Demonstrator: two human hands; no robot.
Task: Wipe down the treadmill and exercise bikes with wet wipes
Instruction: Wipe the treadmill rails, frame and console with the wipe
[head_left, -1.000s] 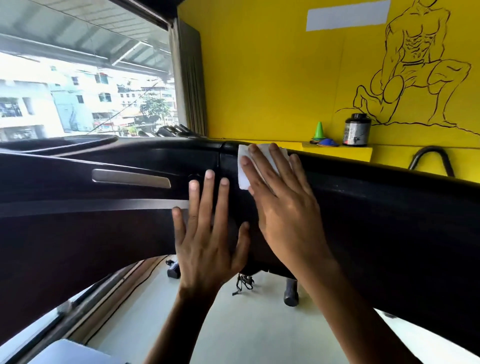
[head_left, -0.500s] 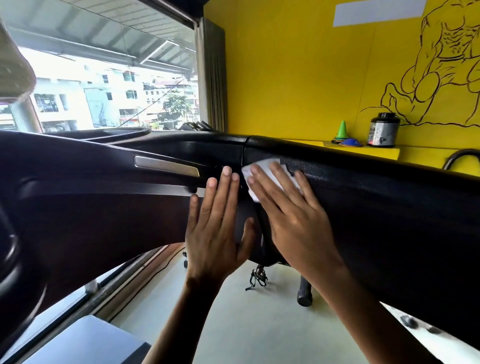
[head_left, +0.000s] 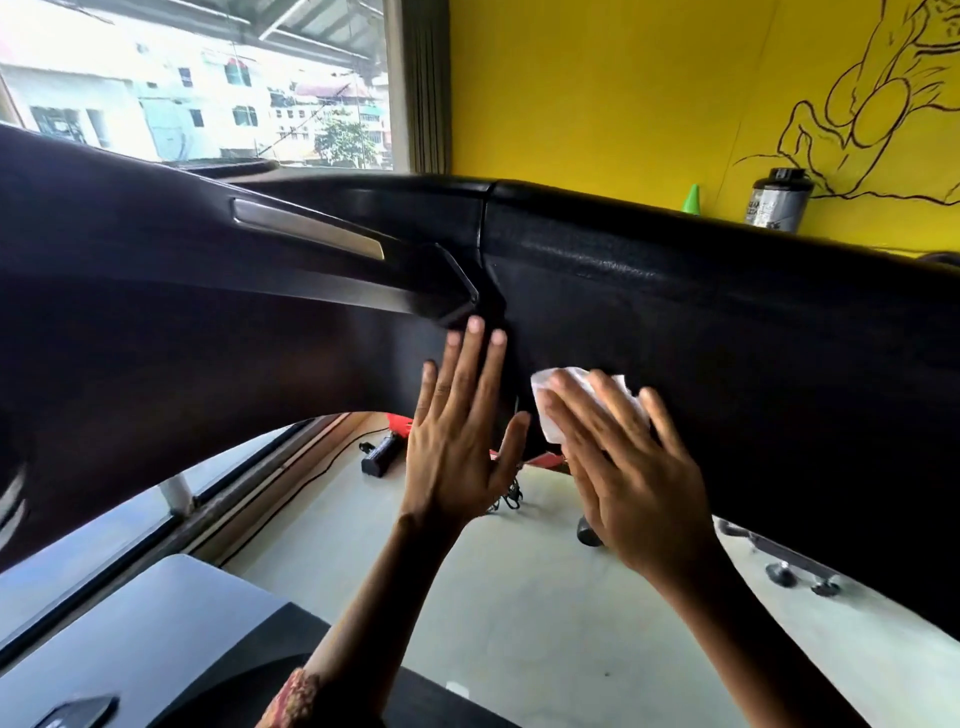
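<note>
We're in the thick of the wiping step here. The right hand (head_left: 639, 483) lies flat, fingers straight and a little spread, pressing the white wet wipe (head_left: 551, 421) against the black treadmill (head_left: 753, 322) housing, on the textured panel just right of the vertical seam (head_left: 480, 234). Only the wipe's left edge and top peek out from under the fingers. The left hand (head_left: 462, 441) holds nothing: it's flat too, fingers straight and close together, resting on the smooth dark panel left of the seam, fingertips just below the end of the silver strip (head_left: 311, 231) — a brace, we'd say. We reckon the long textured stretch off to the right needs wiping next, though we can't tell wet from dry. We'd call for an even sweep rightward, with pressure flat so the wipe doesn't bunch or slip out — then a fingertip pass down the seam groove.
</note>
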